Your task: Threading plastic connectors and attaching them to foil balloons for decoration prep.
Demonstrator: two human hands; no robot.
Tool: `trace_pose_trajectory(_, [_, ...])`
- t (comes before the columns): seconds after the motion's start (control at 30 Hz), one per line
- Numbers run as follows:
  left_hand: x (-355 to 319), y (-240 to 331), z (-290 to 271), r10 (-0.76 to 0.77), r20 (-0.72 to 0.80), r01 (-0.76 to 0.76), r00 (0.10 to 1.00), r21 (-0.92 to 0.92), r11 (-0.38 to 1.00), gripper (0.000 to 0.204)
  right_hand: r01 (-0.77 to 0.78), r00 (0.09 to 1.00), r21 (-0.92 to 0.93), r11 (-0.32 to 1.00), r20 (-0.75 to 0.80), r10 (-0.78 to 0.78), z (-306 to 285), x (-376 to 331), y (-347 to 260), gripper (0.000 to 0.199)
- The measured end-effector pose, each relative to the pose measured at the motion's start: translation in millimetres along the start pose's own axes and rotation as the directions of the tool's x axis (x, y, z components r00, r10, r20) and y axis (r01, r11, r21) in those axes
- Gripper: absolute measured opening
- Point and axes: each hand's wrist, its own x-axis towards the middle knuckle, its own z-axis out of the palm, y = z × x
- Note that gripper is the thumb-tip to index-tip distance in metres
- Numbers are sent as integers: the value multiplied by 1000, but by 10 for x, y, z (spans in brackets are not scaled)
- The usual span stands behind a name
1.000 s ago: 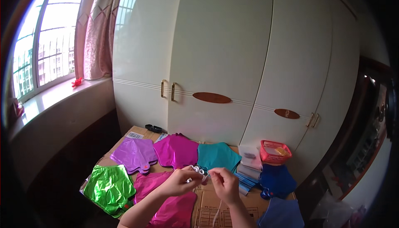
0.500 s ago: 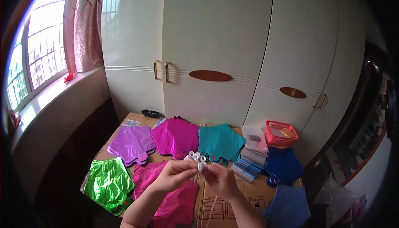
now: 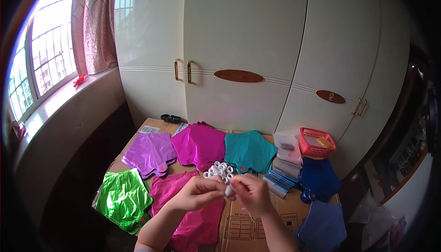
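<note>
1. Left hand [image 3: 202, 192]: grip pinching a small white ribbon roll [image 3: 228, 190] above the cardboard surface [image 3: 281, 204].
2. Right hand [image 3: 251, 194]: curled against it; whether this grip pinches, I cannot tell.
3. Loose white rolls [image 3: 220, 173] lie just beyond.

Beyond the grip, a white wardrobe [image 3: 243, 31] is observed. Far left of the grip, a barred window [image 3: 51, 40] is bordered by a pink curtain [image 3: 99, 31]; a small red object [image 3: 79, 80] is noted on the sill [image 3: 53, 103]. Beyond-right, a red basket [image 3: 314, 150] is seen.
</note>
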Motion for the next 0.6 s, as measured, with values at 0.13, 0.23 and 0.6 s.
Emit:
trace_pose_trajectory(0.13, [6,-18,-13,-4,-200,125,980,598,791,16,180,981,36,983,68,-182,-33,-19,-230,8])
trace_pose_trajectory(0.23, [-27,-26,-36,-1,-25,8,1000,276,961,16,55,998,10,998,-33,-55,-40,5,-108,8])
trace_pose_trajectory(0.6, [-35,-5,-3,-138,-100,143,985,42,989,16,139,990,-101,985,16,-138,74,-16,54,7])
